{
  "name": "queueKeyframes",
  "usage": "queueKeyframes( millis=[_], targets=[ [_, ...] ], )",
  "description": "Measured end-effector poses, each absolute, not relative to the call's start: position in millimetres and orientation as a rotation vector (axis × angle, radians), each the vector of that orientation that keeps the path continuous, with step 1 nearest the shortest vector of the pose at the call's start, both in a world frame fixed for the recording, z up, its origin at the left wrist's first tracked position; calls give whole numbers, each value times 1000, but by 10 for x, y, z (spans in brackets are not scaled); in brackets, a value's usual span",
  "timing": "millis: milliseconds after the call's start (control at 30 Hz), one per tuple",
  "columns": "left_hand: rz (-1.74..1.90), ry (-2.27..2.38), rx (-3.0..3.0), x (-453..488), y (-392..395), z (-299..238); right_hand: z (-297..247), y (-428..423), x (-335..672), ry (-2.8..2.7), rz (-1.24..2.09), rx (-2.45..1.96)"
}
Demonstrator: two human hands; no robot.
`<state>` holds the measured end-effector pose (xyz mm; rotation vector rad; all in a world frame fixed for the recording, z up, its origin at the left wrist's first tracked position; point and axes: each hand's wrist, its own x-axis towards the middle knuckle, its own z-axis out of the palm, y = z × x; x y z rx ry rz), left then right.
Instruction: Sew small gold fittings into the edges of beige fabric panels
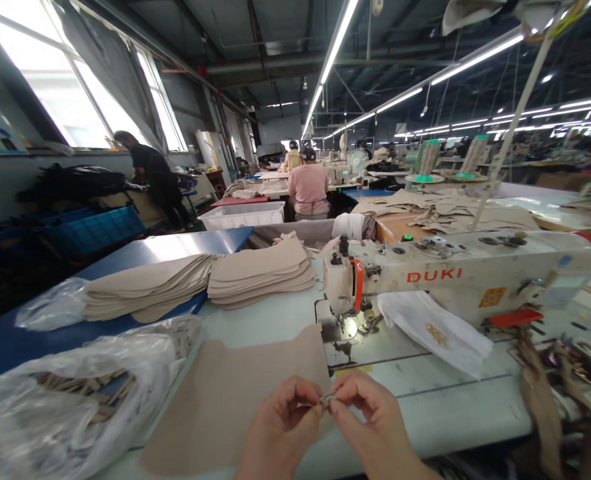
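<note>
In front of the sewing machine, my left hand point(288, 423) and my right hand point(363, 417) meet, fingertips pinched. Between them they hold a small greyish piece point(328, 397) with a metallic glint; its kind is too small to tell. A flat beige fabric panel point(235, 393) lies beneath and left of my left hand, its upper right corner near the needle area. Beyond my right hand stands the white sewing machine point(455, 267), its lamp lit. A white cloth or bag point(410, 313) with small gold-coloured metal pieces point(436, 335) rests on the machine bed.
Two stacks of beige panels, one right point(258, 273) and one left point(145, 287), lie behind the panel. An open plastic bag point(160, 373) of beige strips sits at left. Beige straps point(540, 393) hang at right. Seated ahead is a person in pink point(309, 187); another person point(153, 173) stands left.
</note>
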<state>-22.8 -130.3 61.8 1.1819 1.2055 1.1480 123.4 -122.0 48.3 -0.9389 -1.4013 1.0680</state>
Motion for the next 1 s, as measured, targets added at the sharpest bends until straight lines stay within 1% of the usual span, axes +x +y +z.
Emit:
queueKeyframes(
  millis=[200,300,400,533,733,867,1000],
  targets=[
    [1257,1223,1186,-195,-1379,622,547,-1282,1226,-1442,1026,-930],
    [1352,1180,1222,-186,-1432,649,554,-1316,1218,-1431,1064,-920],
    [1367,1129,1303,-191,-1466,670,538,-1326,1232,-1356,1219,-900],
    [1384,1189,1326,-181,-1475,686,511,-1289,1299,-1248,1486,-845],
    [1378,1251,1421,-152,-1449,683,460,-1187,1385,-1252,1642,-833],
    [1366,1265,1427,-172,-1418,629,444,-1133,1380,-1302,1650,-898],
    [1284,1232,1320,-233,-1342,498,459,-1104,1373,-1423,1551,-965]
  ],
)
